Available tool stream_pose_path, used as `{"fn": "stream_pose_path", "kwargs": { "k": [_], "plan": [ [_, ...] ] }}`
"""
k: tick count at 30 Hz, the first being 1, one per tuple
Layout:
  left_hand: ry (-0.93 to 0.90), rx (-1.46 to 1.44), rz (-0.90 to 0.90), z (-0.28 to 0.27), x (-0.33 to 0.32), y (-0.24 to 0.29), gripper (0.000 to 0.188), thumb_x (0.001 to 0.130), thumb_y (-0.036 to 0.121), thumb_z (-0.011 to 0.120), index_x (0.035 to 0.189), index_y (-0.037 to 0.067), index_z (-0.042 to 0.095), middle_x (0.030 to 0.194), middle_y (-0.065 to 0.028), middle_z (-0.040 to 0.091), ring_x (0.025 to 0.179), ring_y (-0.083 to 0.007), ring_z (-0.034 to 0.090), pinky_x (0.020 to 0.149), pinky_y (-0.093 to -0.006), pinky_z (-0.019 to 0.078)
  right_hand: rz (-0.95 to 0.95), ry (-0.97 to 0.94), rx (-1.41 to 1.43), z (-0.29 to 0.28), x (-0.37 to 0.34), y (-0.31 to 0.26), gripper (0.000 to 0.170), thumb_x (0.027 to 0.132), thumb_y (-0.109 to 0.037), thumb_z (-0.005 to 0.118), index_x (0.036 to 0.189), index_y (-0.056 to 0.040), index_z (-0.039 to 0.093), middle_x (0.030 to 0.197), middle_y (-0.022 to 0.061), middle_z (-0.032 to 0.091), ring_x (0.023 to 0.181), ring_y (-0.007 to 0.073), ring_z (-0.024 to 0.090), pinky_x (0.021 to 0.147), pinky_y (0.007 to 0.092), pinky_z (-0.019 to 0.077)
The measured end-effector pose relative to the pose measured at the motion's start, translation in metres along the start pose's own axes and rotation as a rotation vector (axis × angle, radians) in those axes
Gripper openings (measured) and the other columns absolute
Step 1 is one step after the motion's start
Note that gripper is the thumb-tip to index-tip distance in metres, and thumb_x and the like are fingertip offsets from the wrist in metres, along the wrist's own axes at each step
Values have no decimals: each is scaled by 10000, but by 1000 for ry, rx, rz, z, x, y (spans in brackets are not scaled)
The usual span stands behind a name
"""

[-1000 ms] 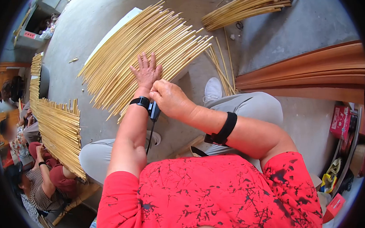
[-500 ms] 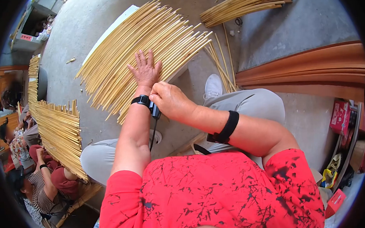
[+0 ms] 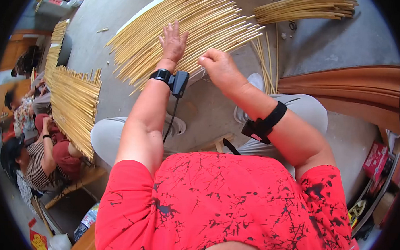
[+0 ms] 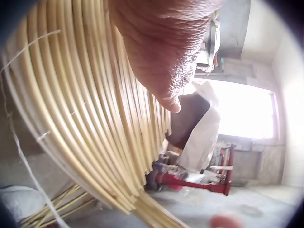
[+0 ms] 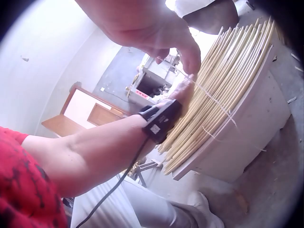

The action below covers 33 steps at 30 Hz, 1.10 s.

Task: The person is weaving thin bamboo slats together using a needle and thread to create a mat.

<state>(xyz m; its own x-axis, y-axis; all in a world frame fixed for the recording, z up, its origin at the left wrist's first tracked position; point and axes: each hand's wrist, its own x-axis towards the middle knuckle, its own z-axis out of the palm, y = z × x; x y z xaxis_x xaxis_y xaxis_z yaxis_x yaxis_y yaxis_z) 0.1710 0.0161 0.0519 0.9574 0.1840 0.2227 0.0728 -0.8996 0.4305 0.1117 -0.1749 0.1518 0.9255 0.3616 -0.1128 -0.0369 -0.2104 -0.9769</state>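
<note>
1. The left hand (image 3: 173, 45) has its fingers open and spread out. It holds nothing. The long thin sticks (image 3: 139, 51) are right under those fingers, side by side on the pale surface (image 5: 223, 154).
2. The right hand (image 3: 224, 72) has its fingers curled in. They pinch a thin white string (image 5: 211, 96). The string runs from these fingers to the near edge of the sticks.
3. The string could slip out if the right fingers pinch too softly. It could snap, or tug the edge sticks crooked, if they pull too hard.
4. The sticks could roll or bunch up if the left fingers push sideways. I think a loose bit of string could also snag on a stick end.
5. The black cord (image 3: 174, 112) hangs from the box (image 3: 180, 83) behind the left fingers. It could catch on something if that arm swings.
6. I can't tell if the left fingers press on the sticks or float just above. Their tips are cut off in the left wrist view.
7. The string is too thin to follow well from above. The right fingers hide its end, and any knot is too small to see.
</note>
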Motion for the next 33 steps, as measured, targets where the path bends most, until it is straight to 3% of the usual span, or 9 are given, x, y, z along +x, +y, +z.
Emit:
{"fn": "stream_pose_path", "kwargs": {
  "k": [1,3,4,5,7,24,26,30,33],
  "plan": [
    [9,3,-12,-11,-2,-4,598,869,457,356,1358,158,185,1390,-183,169,1298,-340,94,1000,-560,68,-5,-14,-2,-1,-1,-1,197,759,-174,539,778,17,583,710,194,590,687,313,581,634,369,451],
    [107,27,-9,-32,-10,-20,559,873,406,391,1344,149,232,1370,-195,215,1285,-350,143,1017,-504,121,36,40,58,-2,-1,-1,145,770,-136,551,764,5,585,630,-4,513,597,70,424,541,240,371],
    [135,38,8,-37,-20,-27,533,874,369,407,1326,121,272,1354,-204,242,1273,-352,180,1016,-485,156,36,46,65,-3,-1,-3,146,772,-141,555,761,2,585,626,-14,501,595,66,413,541,238,364],
    [142,44,0,-39,-31,-31,533,874,369,407,1326,121,272,1354,-204,242,1273,-352,180,1016,-485,156,32,35,66,-3,0,-2,146,772,-141,555,761,2,585,626,-14,501,595,66,413,541,238,364],
    [86,156,16,-41,-58,-36,538,870,351,418,1320,96,274,1345,-206,257,1269,-348,193,1017,-482,163,17,95,-23,-2,3,1,208,758,-188,553,765,16,589,704,171,597,688,273,582,650,345,445],
    [-71,394,75,9,-125,7,500,875,364,388,1337,219,260,1403,-109,175,1302,-294,118,987,-579,70,256,62,-64,5,15,41,192,738,-185,585,763,3,616,679,129,604,613,200,557,584,337,442],
    [-64,399,75,9,-125,7,499,875,361,391,1336,219,263,1401,-108,181,1301,-292,124,988,-578,69,265,20,5,4,14,40,105,771,-155,569,767,-52,585,668,-21,516,614,80,449,561,232,369],
    [-47,327,67,5,-124,9,501,864,336,430,1326,207,287,1393,-133,187,1292,-322,136,990,-572,89,287,2,53,2,13,37,106,775,-165,564,786,-62,585,707,-20,528,663,82,465,606,241,381],
    [5,224,90,5,-124,13,510,848,327,466,1315,194,310,1384,-151,197,1285,-342,142,997,-554,111,266,66,10,5,13,44,198,729,-179,588,775,10,620,684,129,607,622,193,559,580,336,438]
  ]
}}
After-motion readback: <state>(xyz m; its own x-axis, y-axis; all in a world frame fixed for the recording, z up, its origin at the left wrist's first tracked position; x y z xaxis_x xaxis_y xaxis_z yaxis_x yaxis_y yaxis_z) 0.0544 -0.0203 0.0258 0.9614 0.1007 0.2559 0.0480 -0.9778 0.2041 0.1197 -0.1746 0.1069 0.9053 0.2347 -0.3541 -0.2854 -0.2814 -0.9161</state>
